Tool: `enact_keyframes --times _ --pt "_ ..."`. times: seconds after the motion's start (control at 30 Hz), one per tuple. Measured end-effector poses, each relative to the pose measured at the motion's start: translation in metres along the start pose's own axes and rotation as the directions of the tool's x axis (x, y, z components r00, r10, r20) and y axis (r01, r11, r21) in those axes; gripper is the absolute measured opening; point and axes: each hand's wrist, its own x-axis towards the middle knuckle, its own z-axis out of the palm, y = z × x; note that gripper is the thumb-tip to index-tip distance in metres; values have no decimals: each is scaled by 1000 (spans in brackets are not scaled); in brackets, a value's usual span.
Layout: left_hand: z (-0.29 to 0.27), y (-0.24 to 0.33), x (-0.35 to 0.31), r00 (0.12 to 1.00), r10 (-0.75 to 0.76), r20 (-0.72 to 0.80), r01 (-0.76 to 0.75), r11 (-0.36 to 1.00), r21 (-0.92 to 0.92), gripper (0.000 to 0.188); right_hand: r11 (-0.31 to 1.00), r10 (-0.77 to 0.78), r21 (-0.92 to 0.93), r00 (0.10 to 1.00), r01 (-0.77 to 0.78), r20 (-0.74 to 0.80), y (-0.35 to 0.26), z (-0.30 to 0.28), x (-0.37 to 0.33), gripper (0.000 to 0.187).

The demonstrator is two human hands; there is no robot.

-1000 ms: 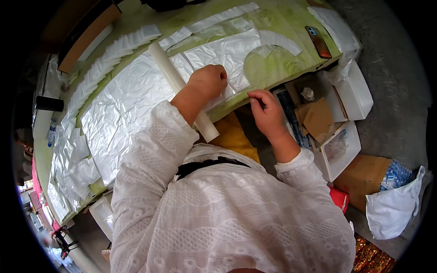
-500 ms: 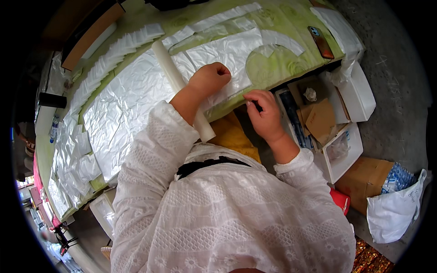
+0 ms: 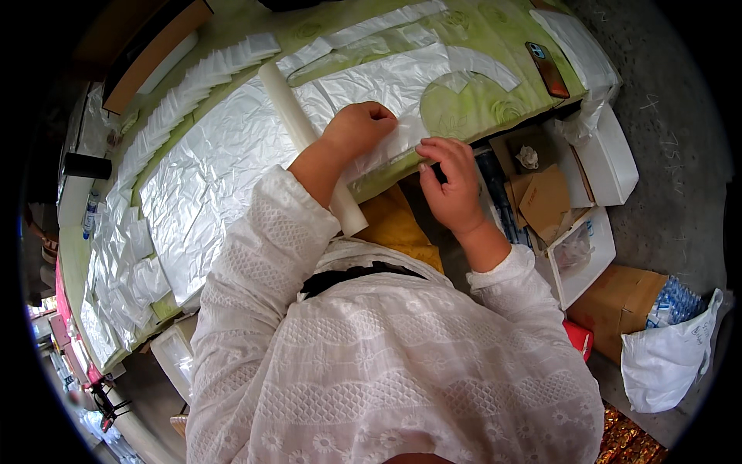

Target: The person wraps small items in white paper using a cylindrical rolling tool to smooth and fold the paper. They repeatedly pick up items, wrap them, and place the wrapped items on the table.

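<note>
A long counter (image 3: 495, 46) with a green patterned cover runs across the view, above a grey concrete floor crowded with open cardboard boxes (image 3: 541, 193). A wide sheet of crinkled, translucent white plastic film (image 3: 224, 178) lies spread over the counter, with a white cardboard roll (image 3: 290, 116) lying across it. The left hand (image 3: 359, 131) rests curled on the film's near edge, fingers bent, pressing it down. The right hand (image 3: 448, 182) sits just beside it at the counter's edge, fingertips pinched together on the film's edge. A dark phone (image 3: 547, 69) lies on the counter's far right end.
</note>
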Motion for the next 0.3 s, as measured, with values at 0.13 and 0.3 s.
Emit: enact_keyframes --times 0.13,0.3 --pt "-1 4 0 998 -49 -27 48 998 -45 31 994 -106 -38 994 107 24 11 11 23 30" --pt "-5 3 0 995 -95 -6 93 982 -166 31 947 296 130 955 -294 6 22 30 23 36"
